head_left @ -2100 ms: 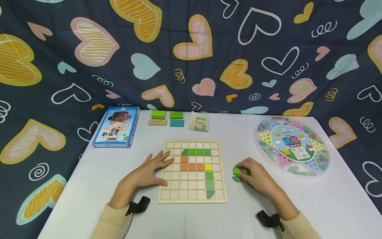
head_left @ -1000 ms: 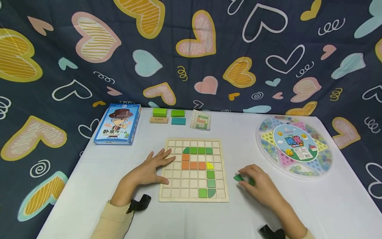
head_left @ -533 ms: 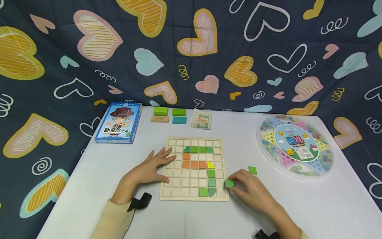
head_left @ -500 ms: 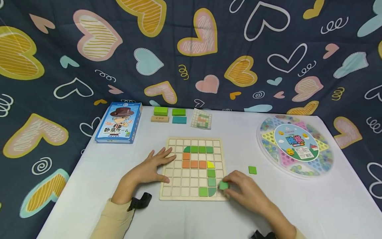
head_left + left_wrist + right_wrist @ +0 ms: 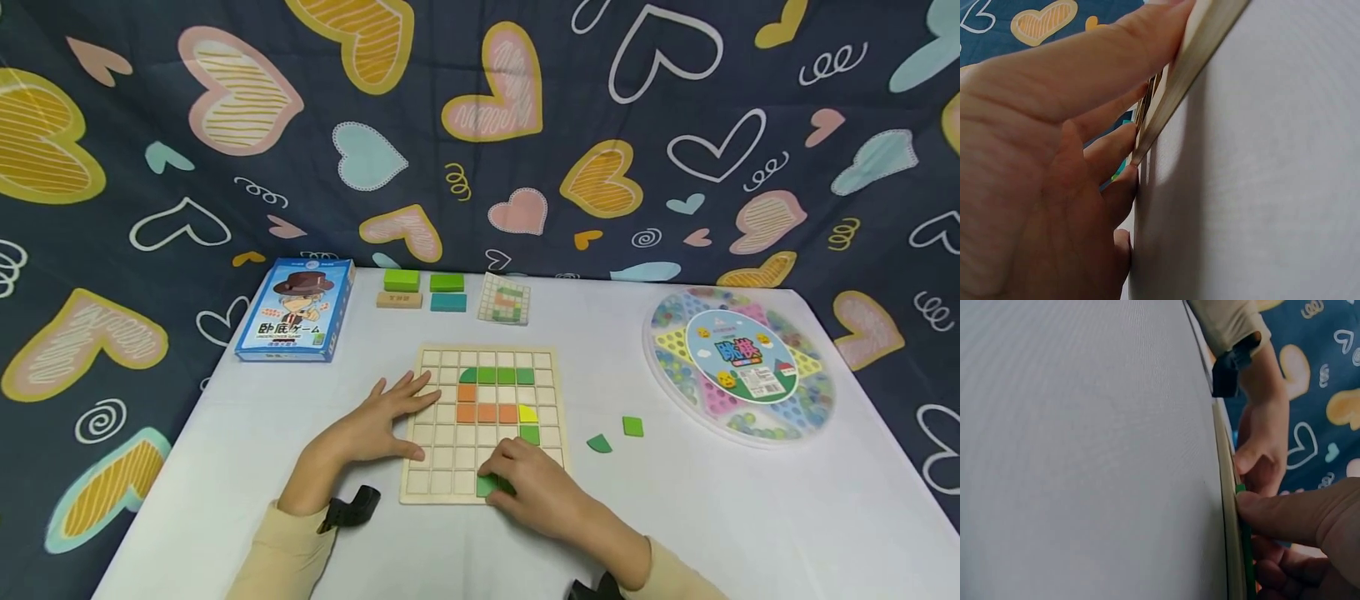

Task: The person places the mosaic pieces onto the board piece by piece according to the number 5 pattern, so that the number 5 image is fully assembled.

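A square wooden grid board [image 5: 442, 458] lies on the white table, with green, orange and yellow tiles in some cells. My left hand [image 5: 375, 425] rests on its left edge, fingers spread; in the left wrist view the thumb [image 5: 1104, 59] touches the board's edge. My right hand [image 5: 536, 487] is over the lower right of the board, its thumb and index finger pinching a green tile [image 5: 486, 486] at the bottom row. The right wrist view shows the thumb against that green tile [image 5: 1247, 550]. My right hand hides several tiles of the lower right cells.
Right of the board lie a green quarter-round tile [image 5: 599, 443] and a green square tile [image 5: 633, 427]. Farther right is a round marble game box [image 5: 738, 367]. A pattern card [image 5: 504, 300], small blocks [image 5: 447, 302] and a blue game box [image 5: 296, 310] stand along the back.
My right hand has set one green tile in the bottom row, fetched another and carried it left onto the board. The two loose green tiles are uncovered. My left hand stays put.
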`<action>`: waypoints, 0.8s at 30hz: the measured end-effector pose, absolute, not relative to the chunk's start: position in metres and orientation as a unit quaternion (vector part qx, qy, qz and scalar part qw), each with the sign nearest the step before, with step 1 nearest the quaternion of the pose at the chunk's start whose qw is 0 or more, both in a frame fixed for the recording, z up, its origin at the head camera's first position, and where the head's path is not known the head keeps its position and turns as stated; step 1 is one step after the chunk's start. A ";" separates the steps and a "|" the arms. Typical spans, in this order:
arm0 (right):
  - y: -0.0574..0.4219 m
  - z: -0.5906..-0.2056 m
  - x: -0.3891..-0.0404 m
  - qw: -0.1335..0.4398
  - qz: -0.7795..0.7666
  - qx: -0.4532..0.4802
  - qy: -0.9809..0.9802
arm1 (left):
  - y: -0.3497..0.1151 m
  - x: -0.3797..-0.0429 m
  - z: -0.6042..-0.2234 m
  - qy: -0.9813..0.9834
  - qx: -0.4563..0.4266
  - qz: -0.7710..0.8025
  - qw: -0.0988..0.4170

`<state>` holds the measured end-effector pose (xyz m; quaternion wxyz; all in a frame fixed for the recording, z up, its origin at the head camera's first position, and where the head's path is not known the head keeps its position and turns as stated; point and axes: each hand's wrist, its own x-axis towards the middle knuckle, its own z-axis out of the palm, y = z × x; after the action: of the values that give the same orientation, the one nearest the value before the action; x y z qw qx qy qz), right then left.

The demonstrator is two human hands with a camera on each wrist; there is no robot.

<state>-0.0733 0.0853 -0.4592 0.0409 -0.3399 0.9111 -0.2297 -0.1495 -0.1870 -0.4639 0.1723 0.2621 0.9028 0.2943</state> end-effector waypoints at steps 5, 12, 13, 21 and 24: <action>0.084 -0.458 -0.073 0.052 -0.239 -0.316 0.917 | -0.187 -0.151 -0.463 0.902 0.267 0.295 0.169; 0.082 -0.459 -0.074 0.056 -0.250 -0.287 0.923 | -0.187 -0.152 -0.464 0.903 0.261 0.294 0.171; 0.081 -0.459 -0.074 0.056 -0.251 -0.286 0.923 | -0.188 -0.152 -0.464 0.903 0.261 0.294 0.171; 0.112 -0.448 -0.077 0.038 -0.295 -0.262 0.918 | -0.190 -0.150 -0.465 0.904 0.259 0.291 0.177; 0.149 -0.445 -0.083 0.023 -0.287 -0.234 0.929 | -0.189 -0.151 -0.465 0.904 0.264 0.287 0.176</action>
<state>-0.0833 0.1492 -0.4449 0.0230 -0.2343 0.9286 -0.2867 -0.1505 -0.1890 -0.4649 0.1762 0.2635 0.9039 0.2871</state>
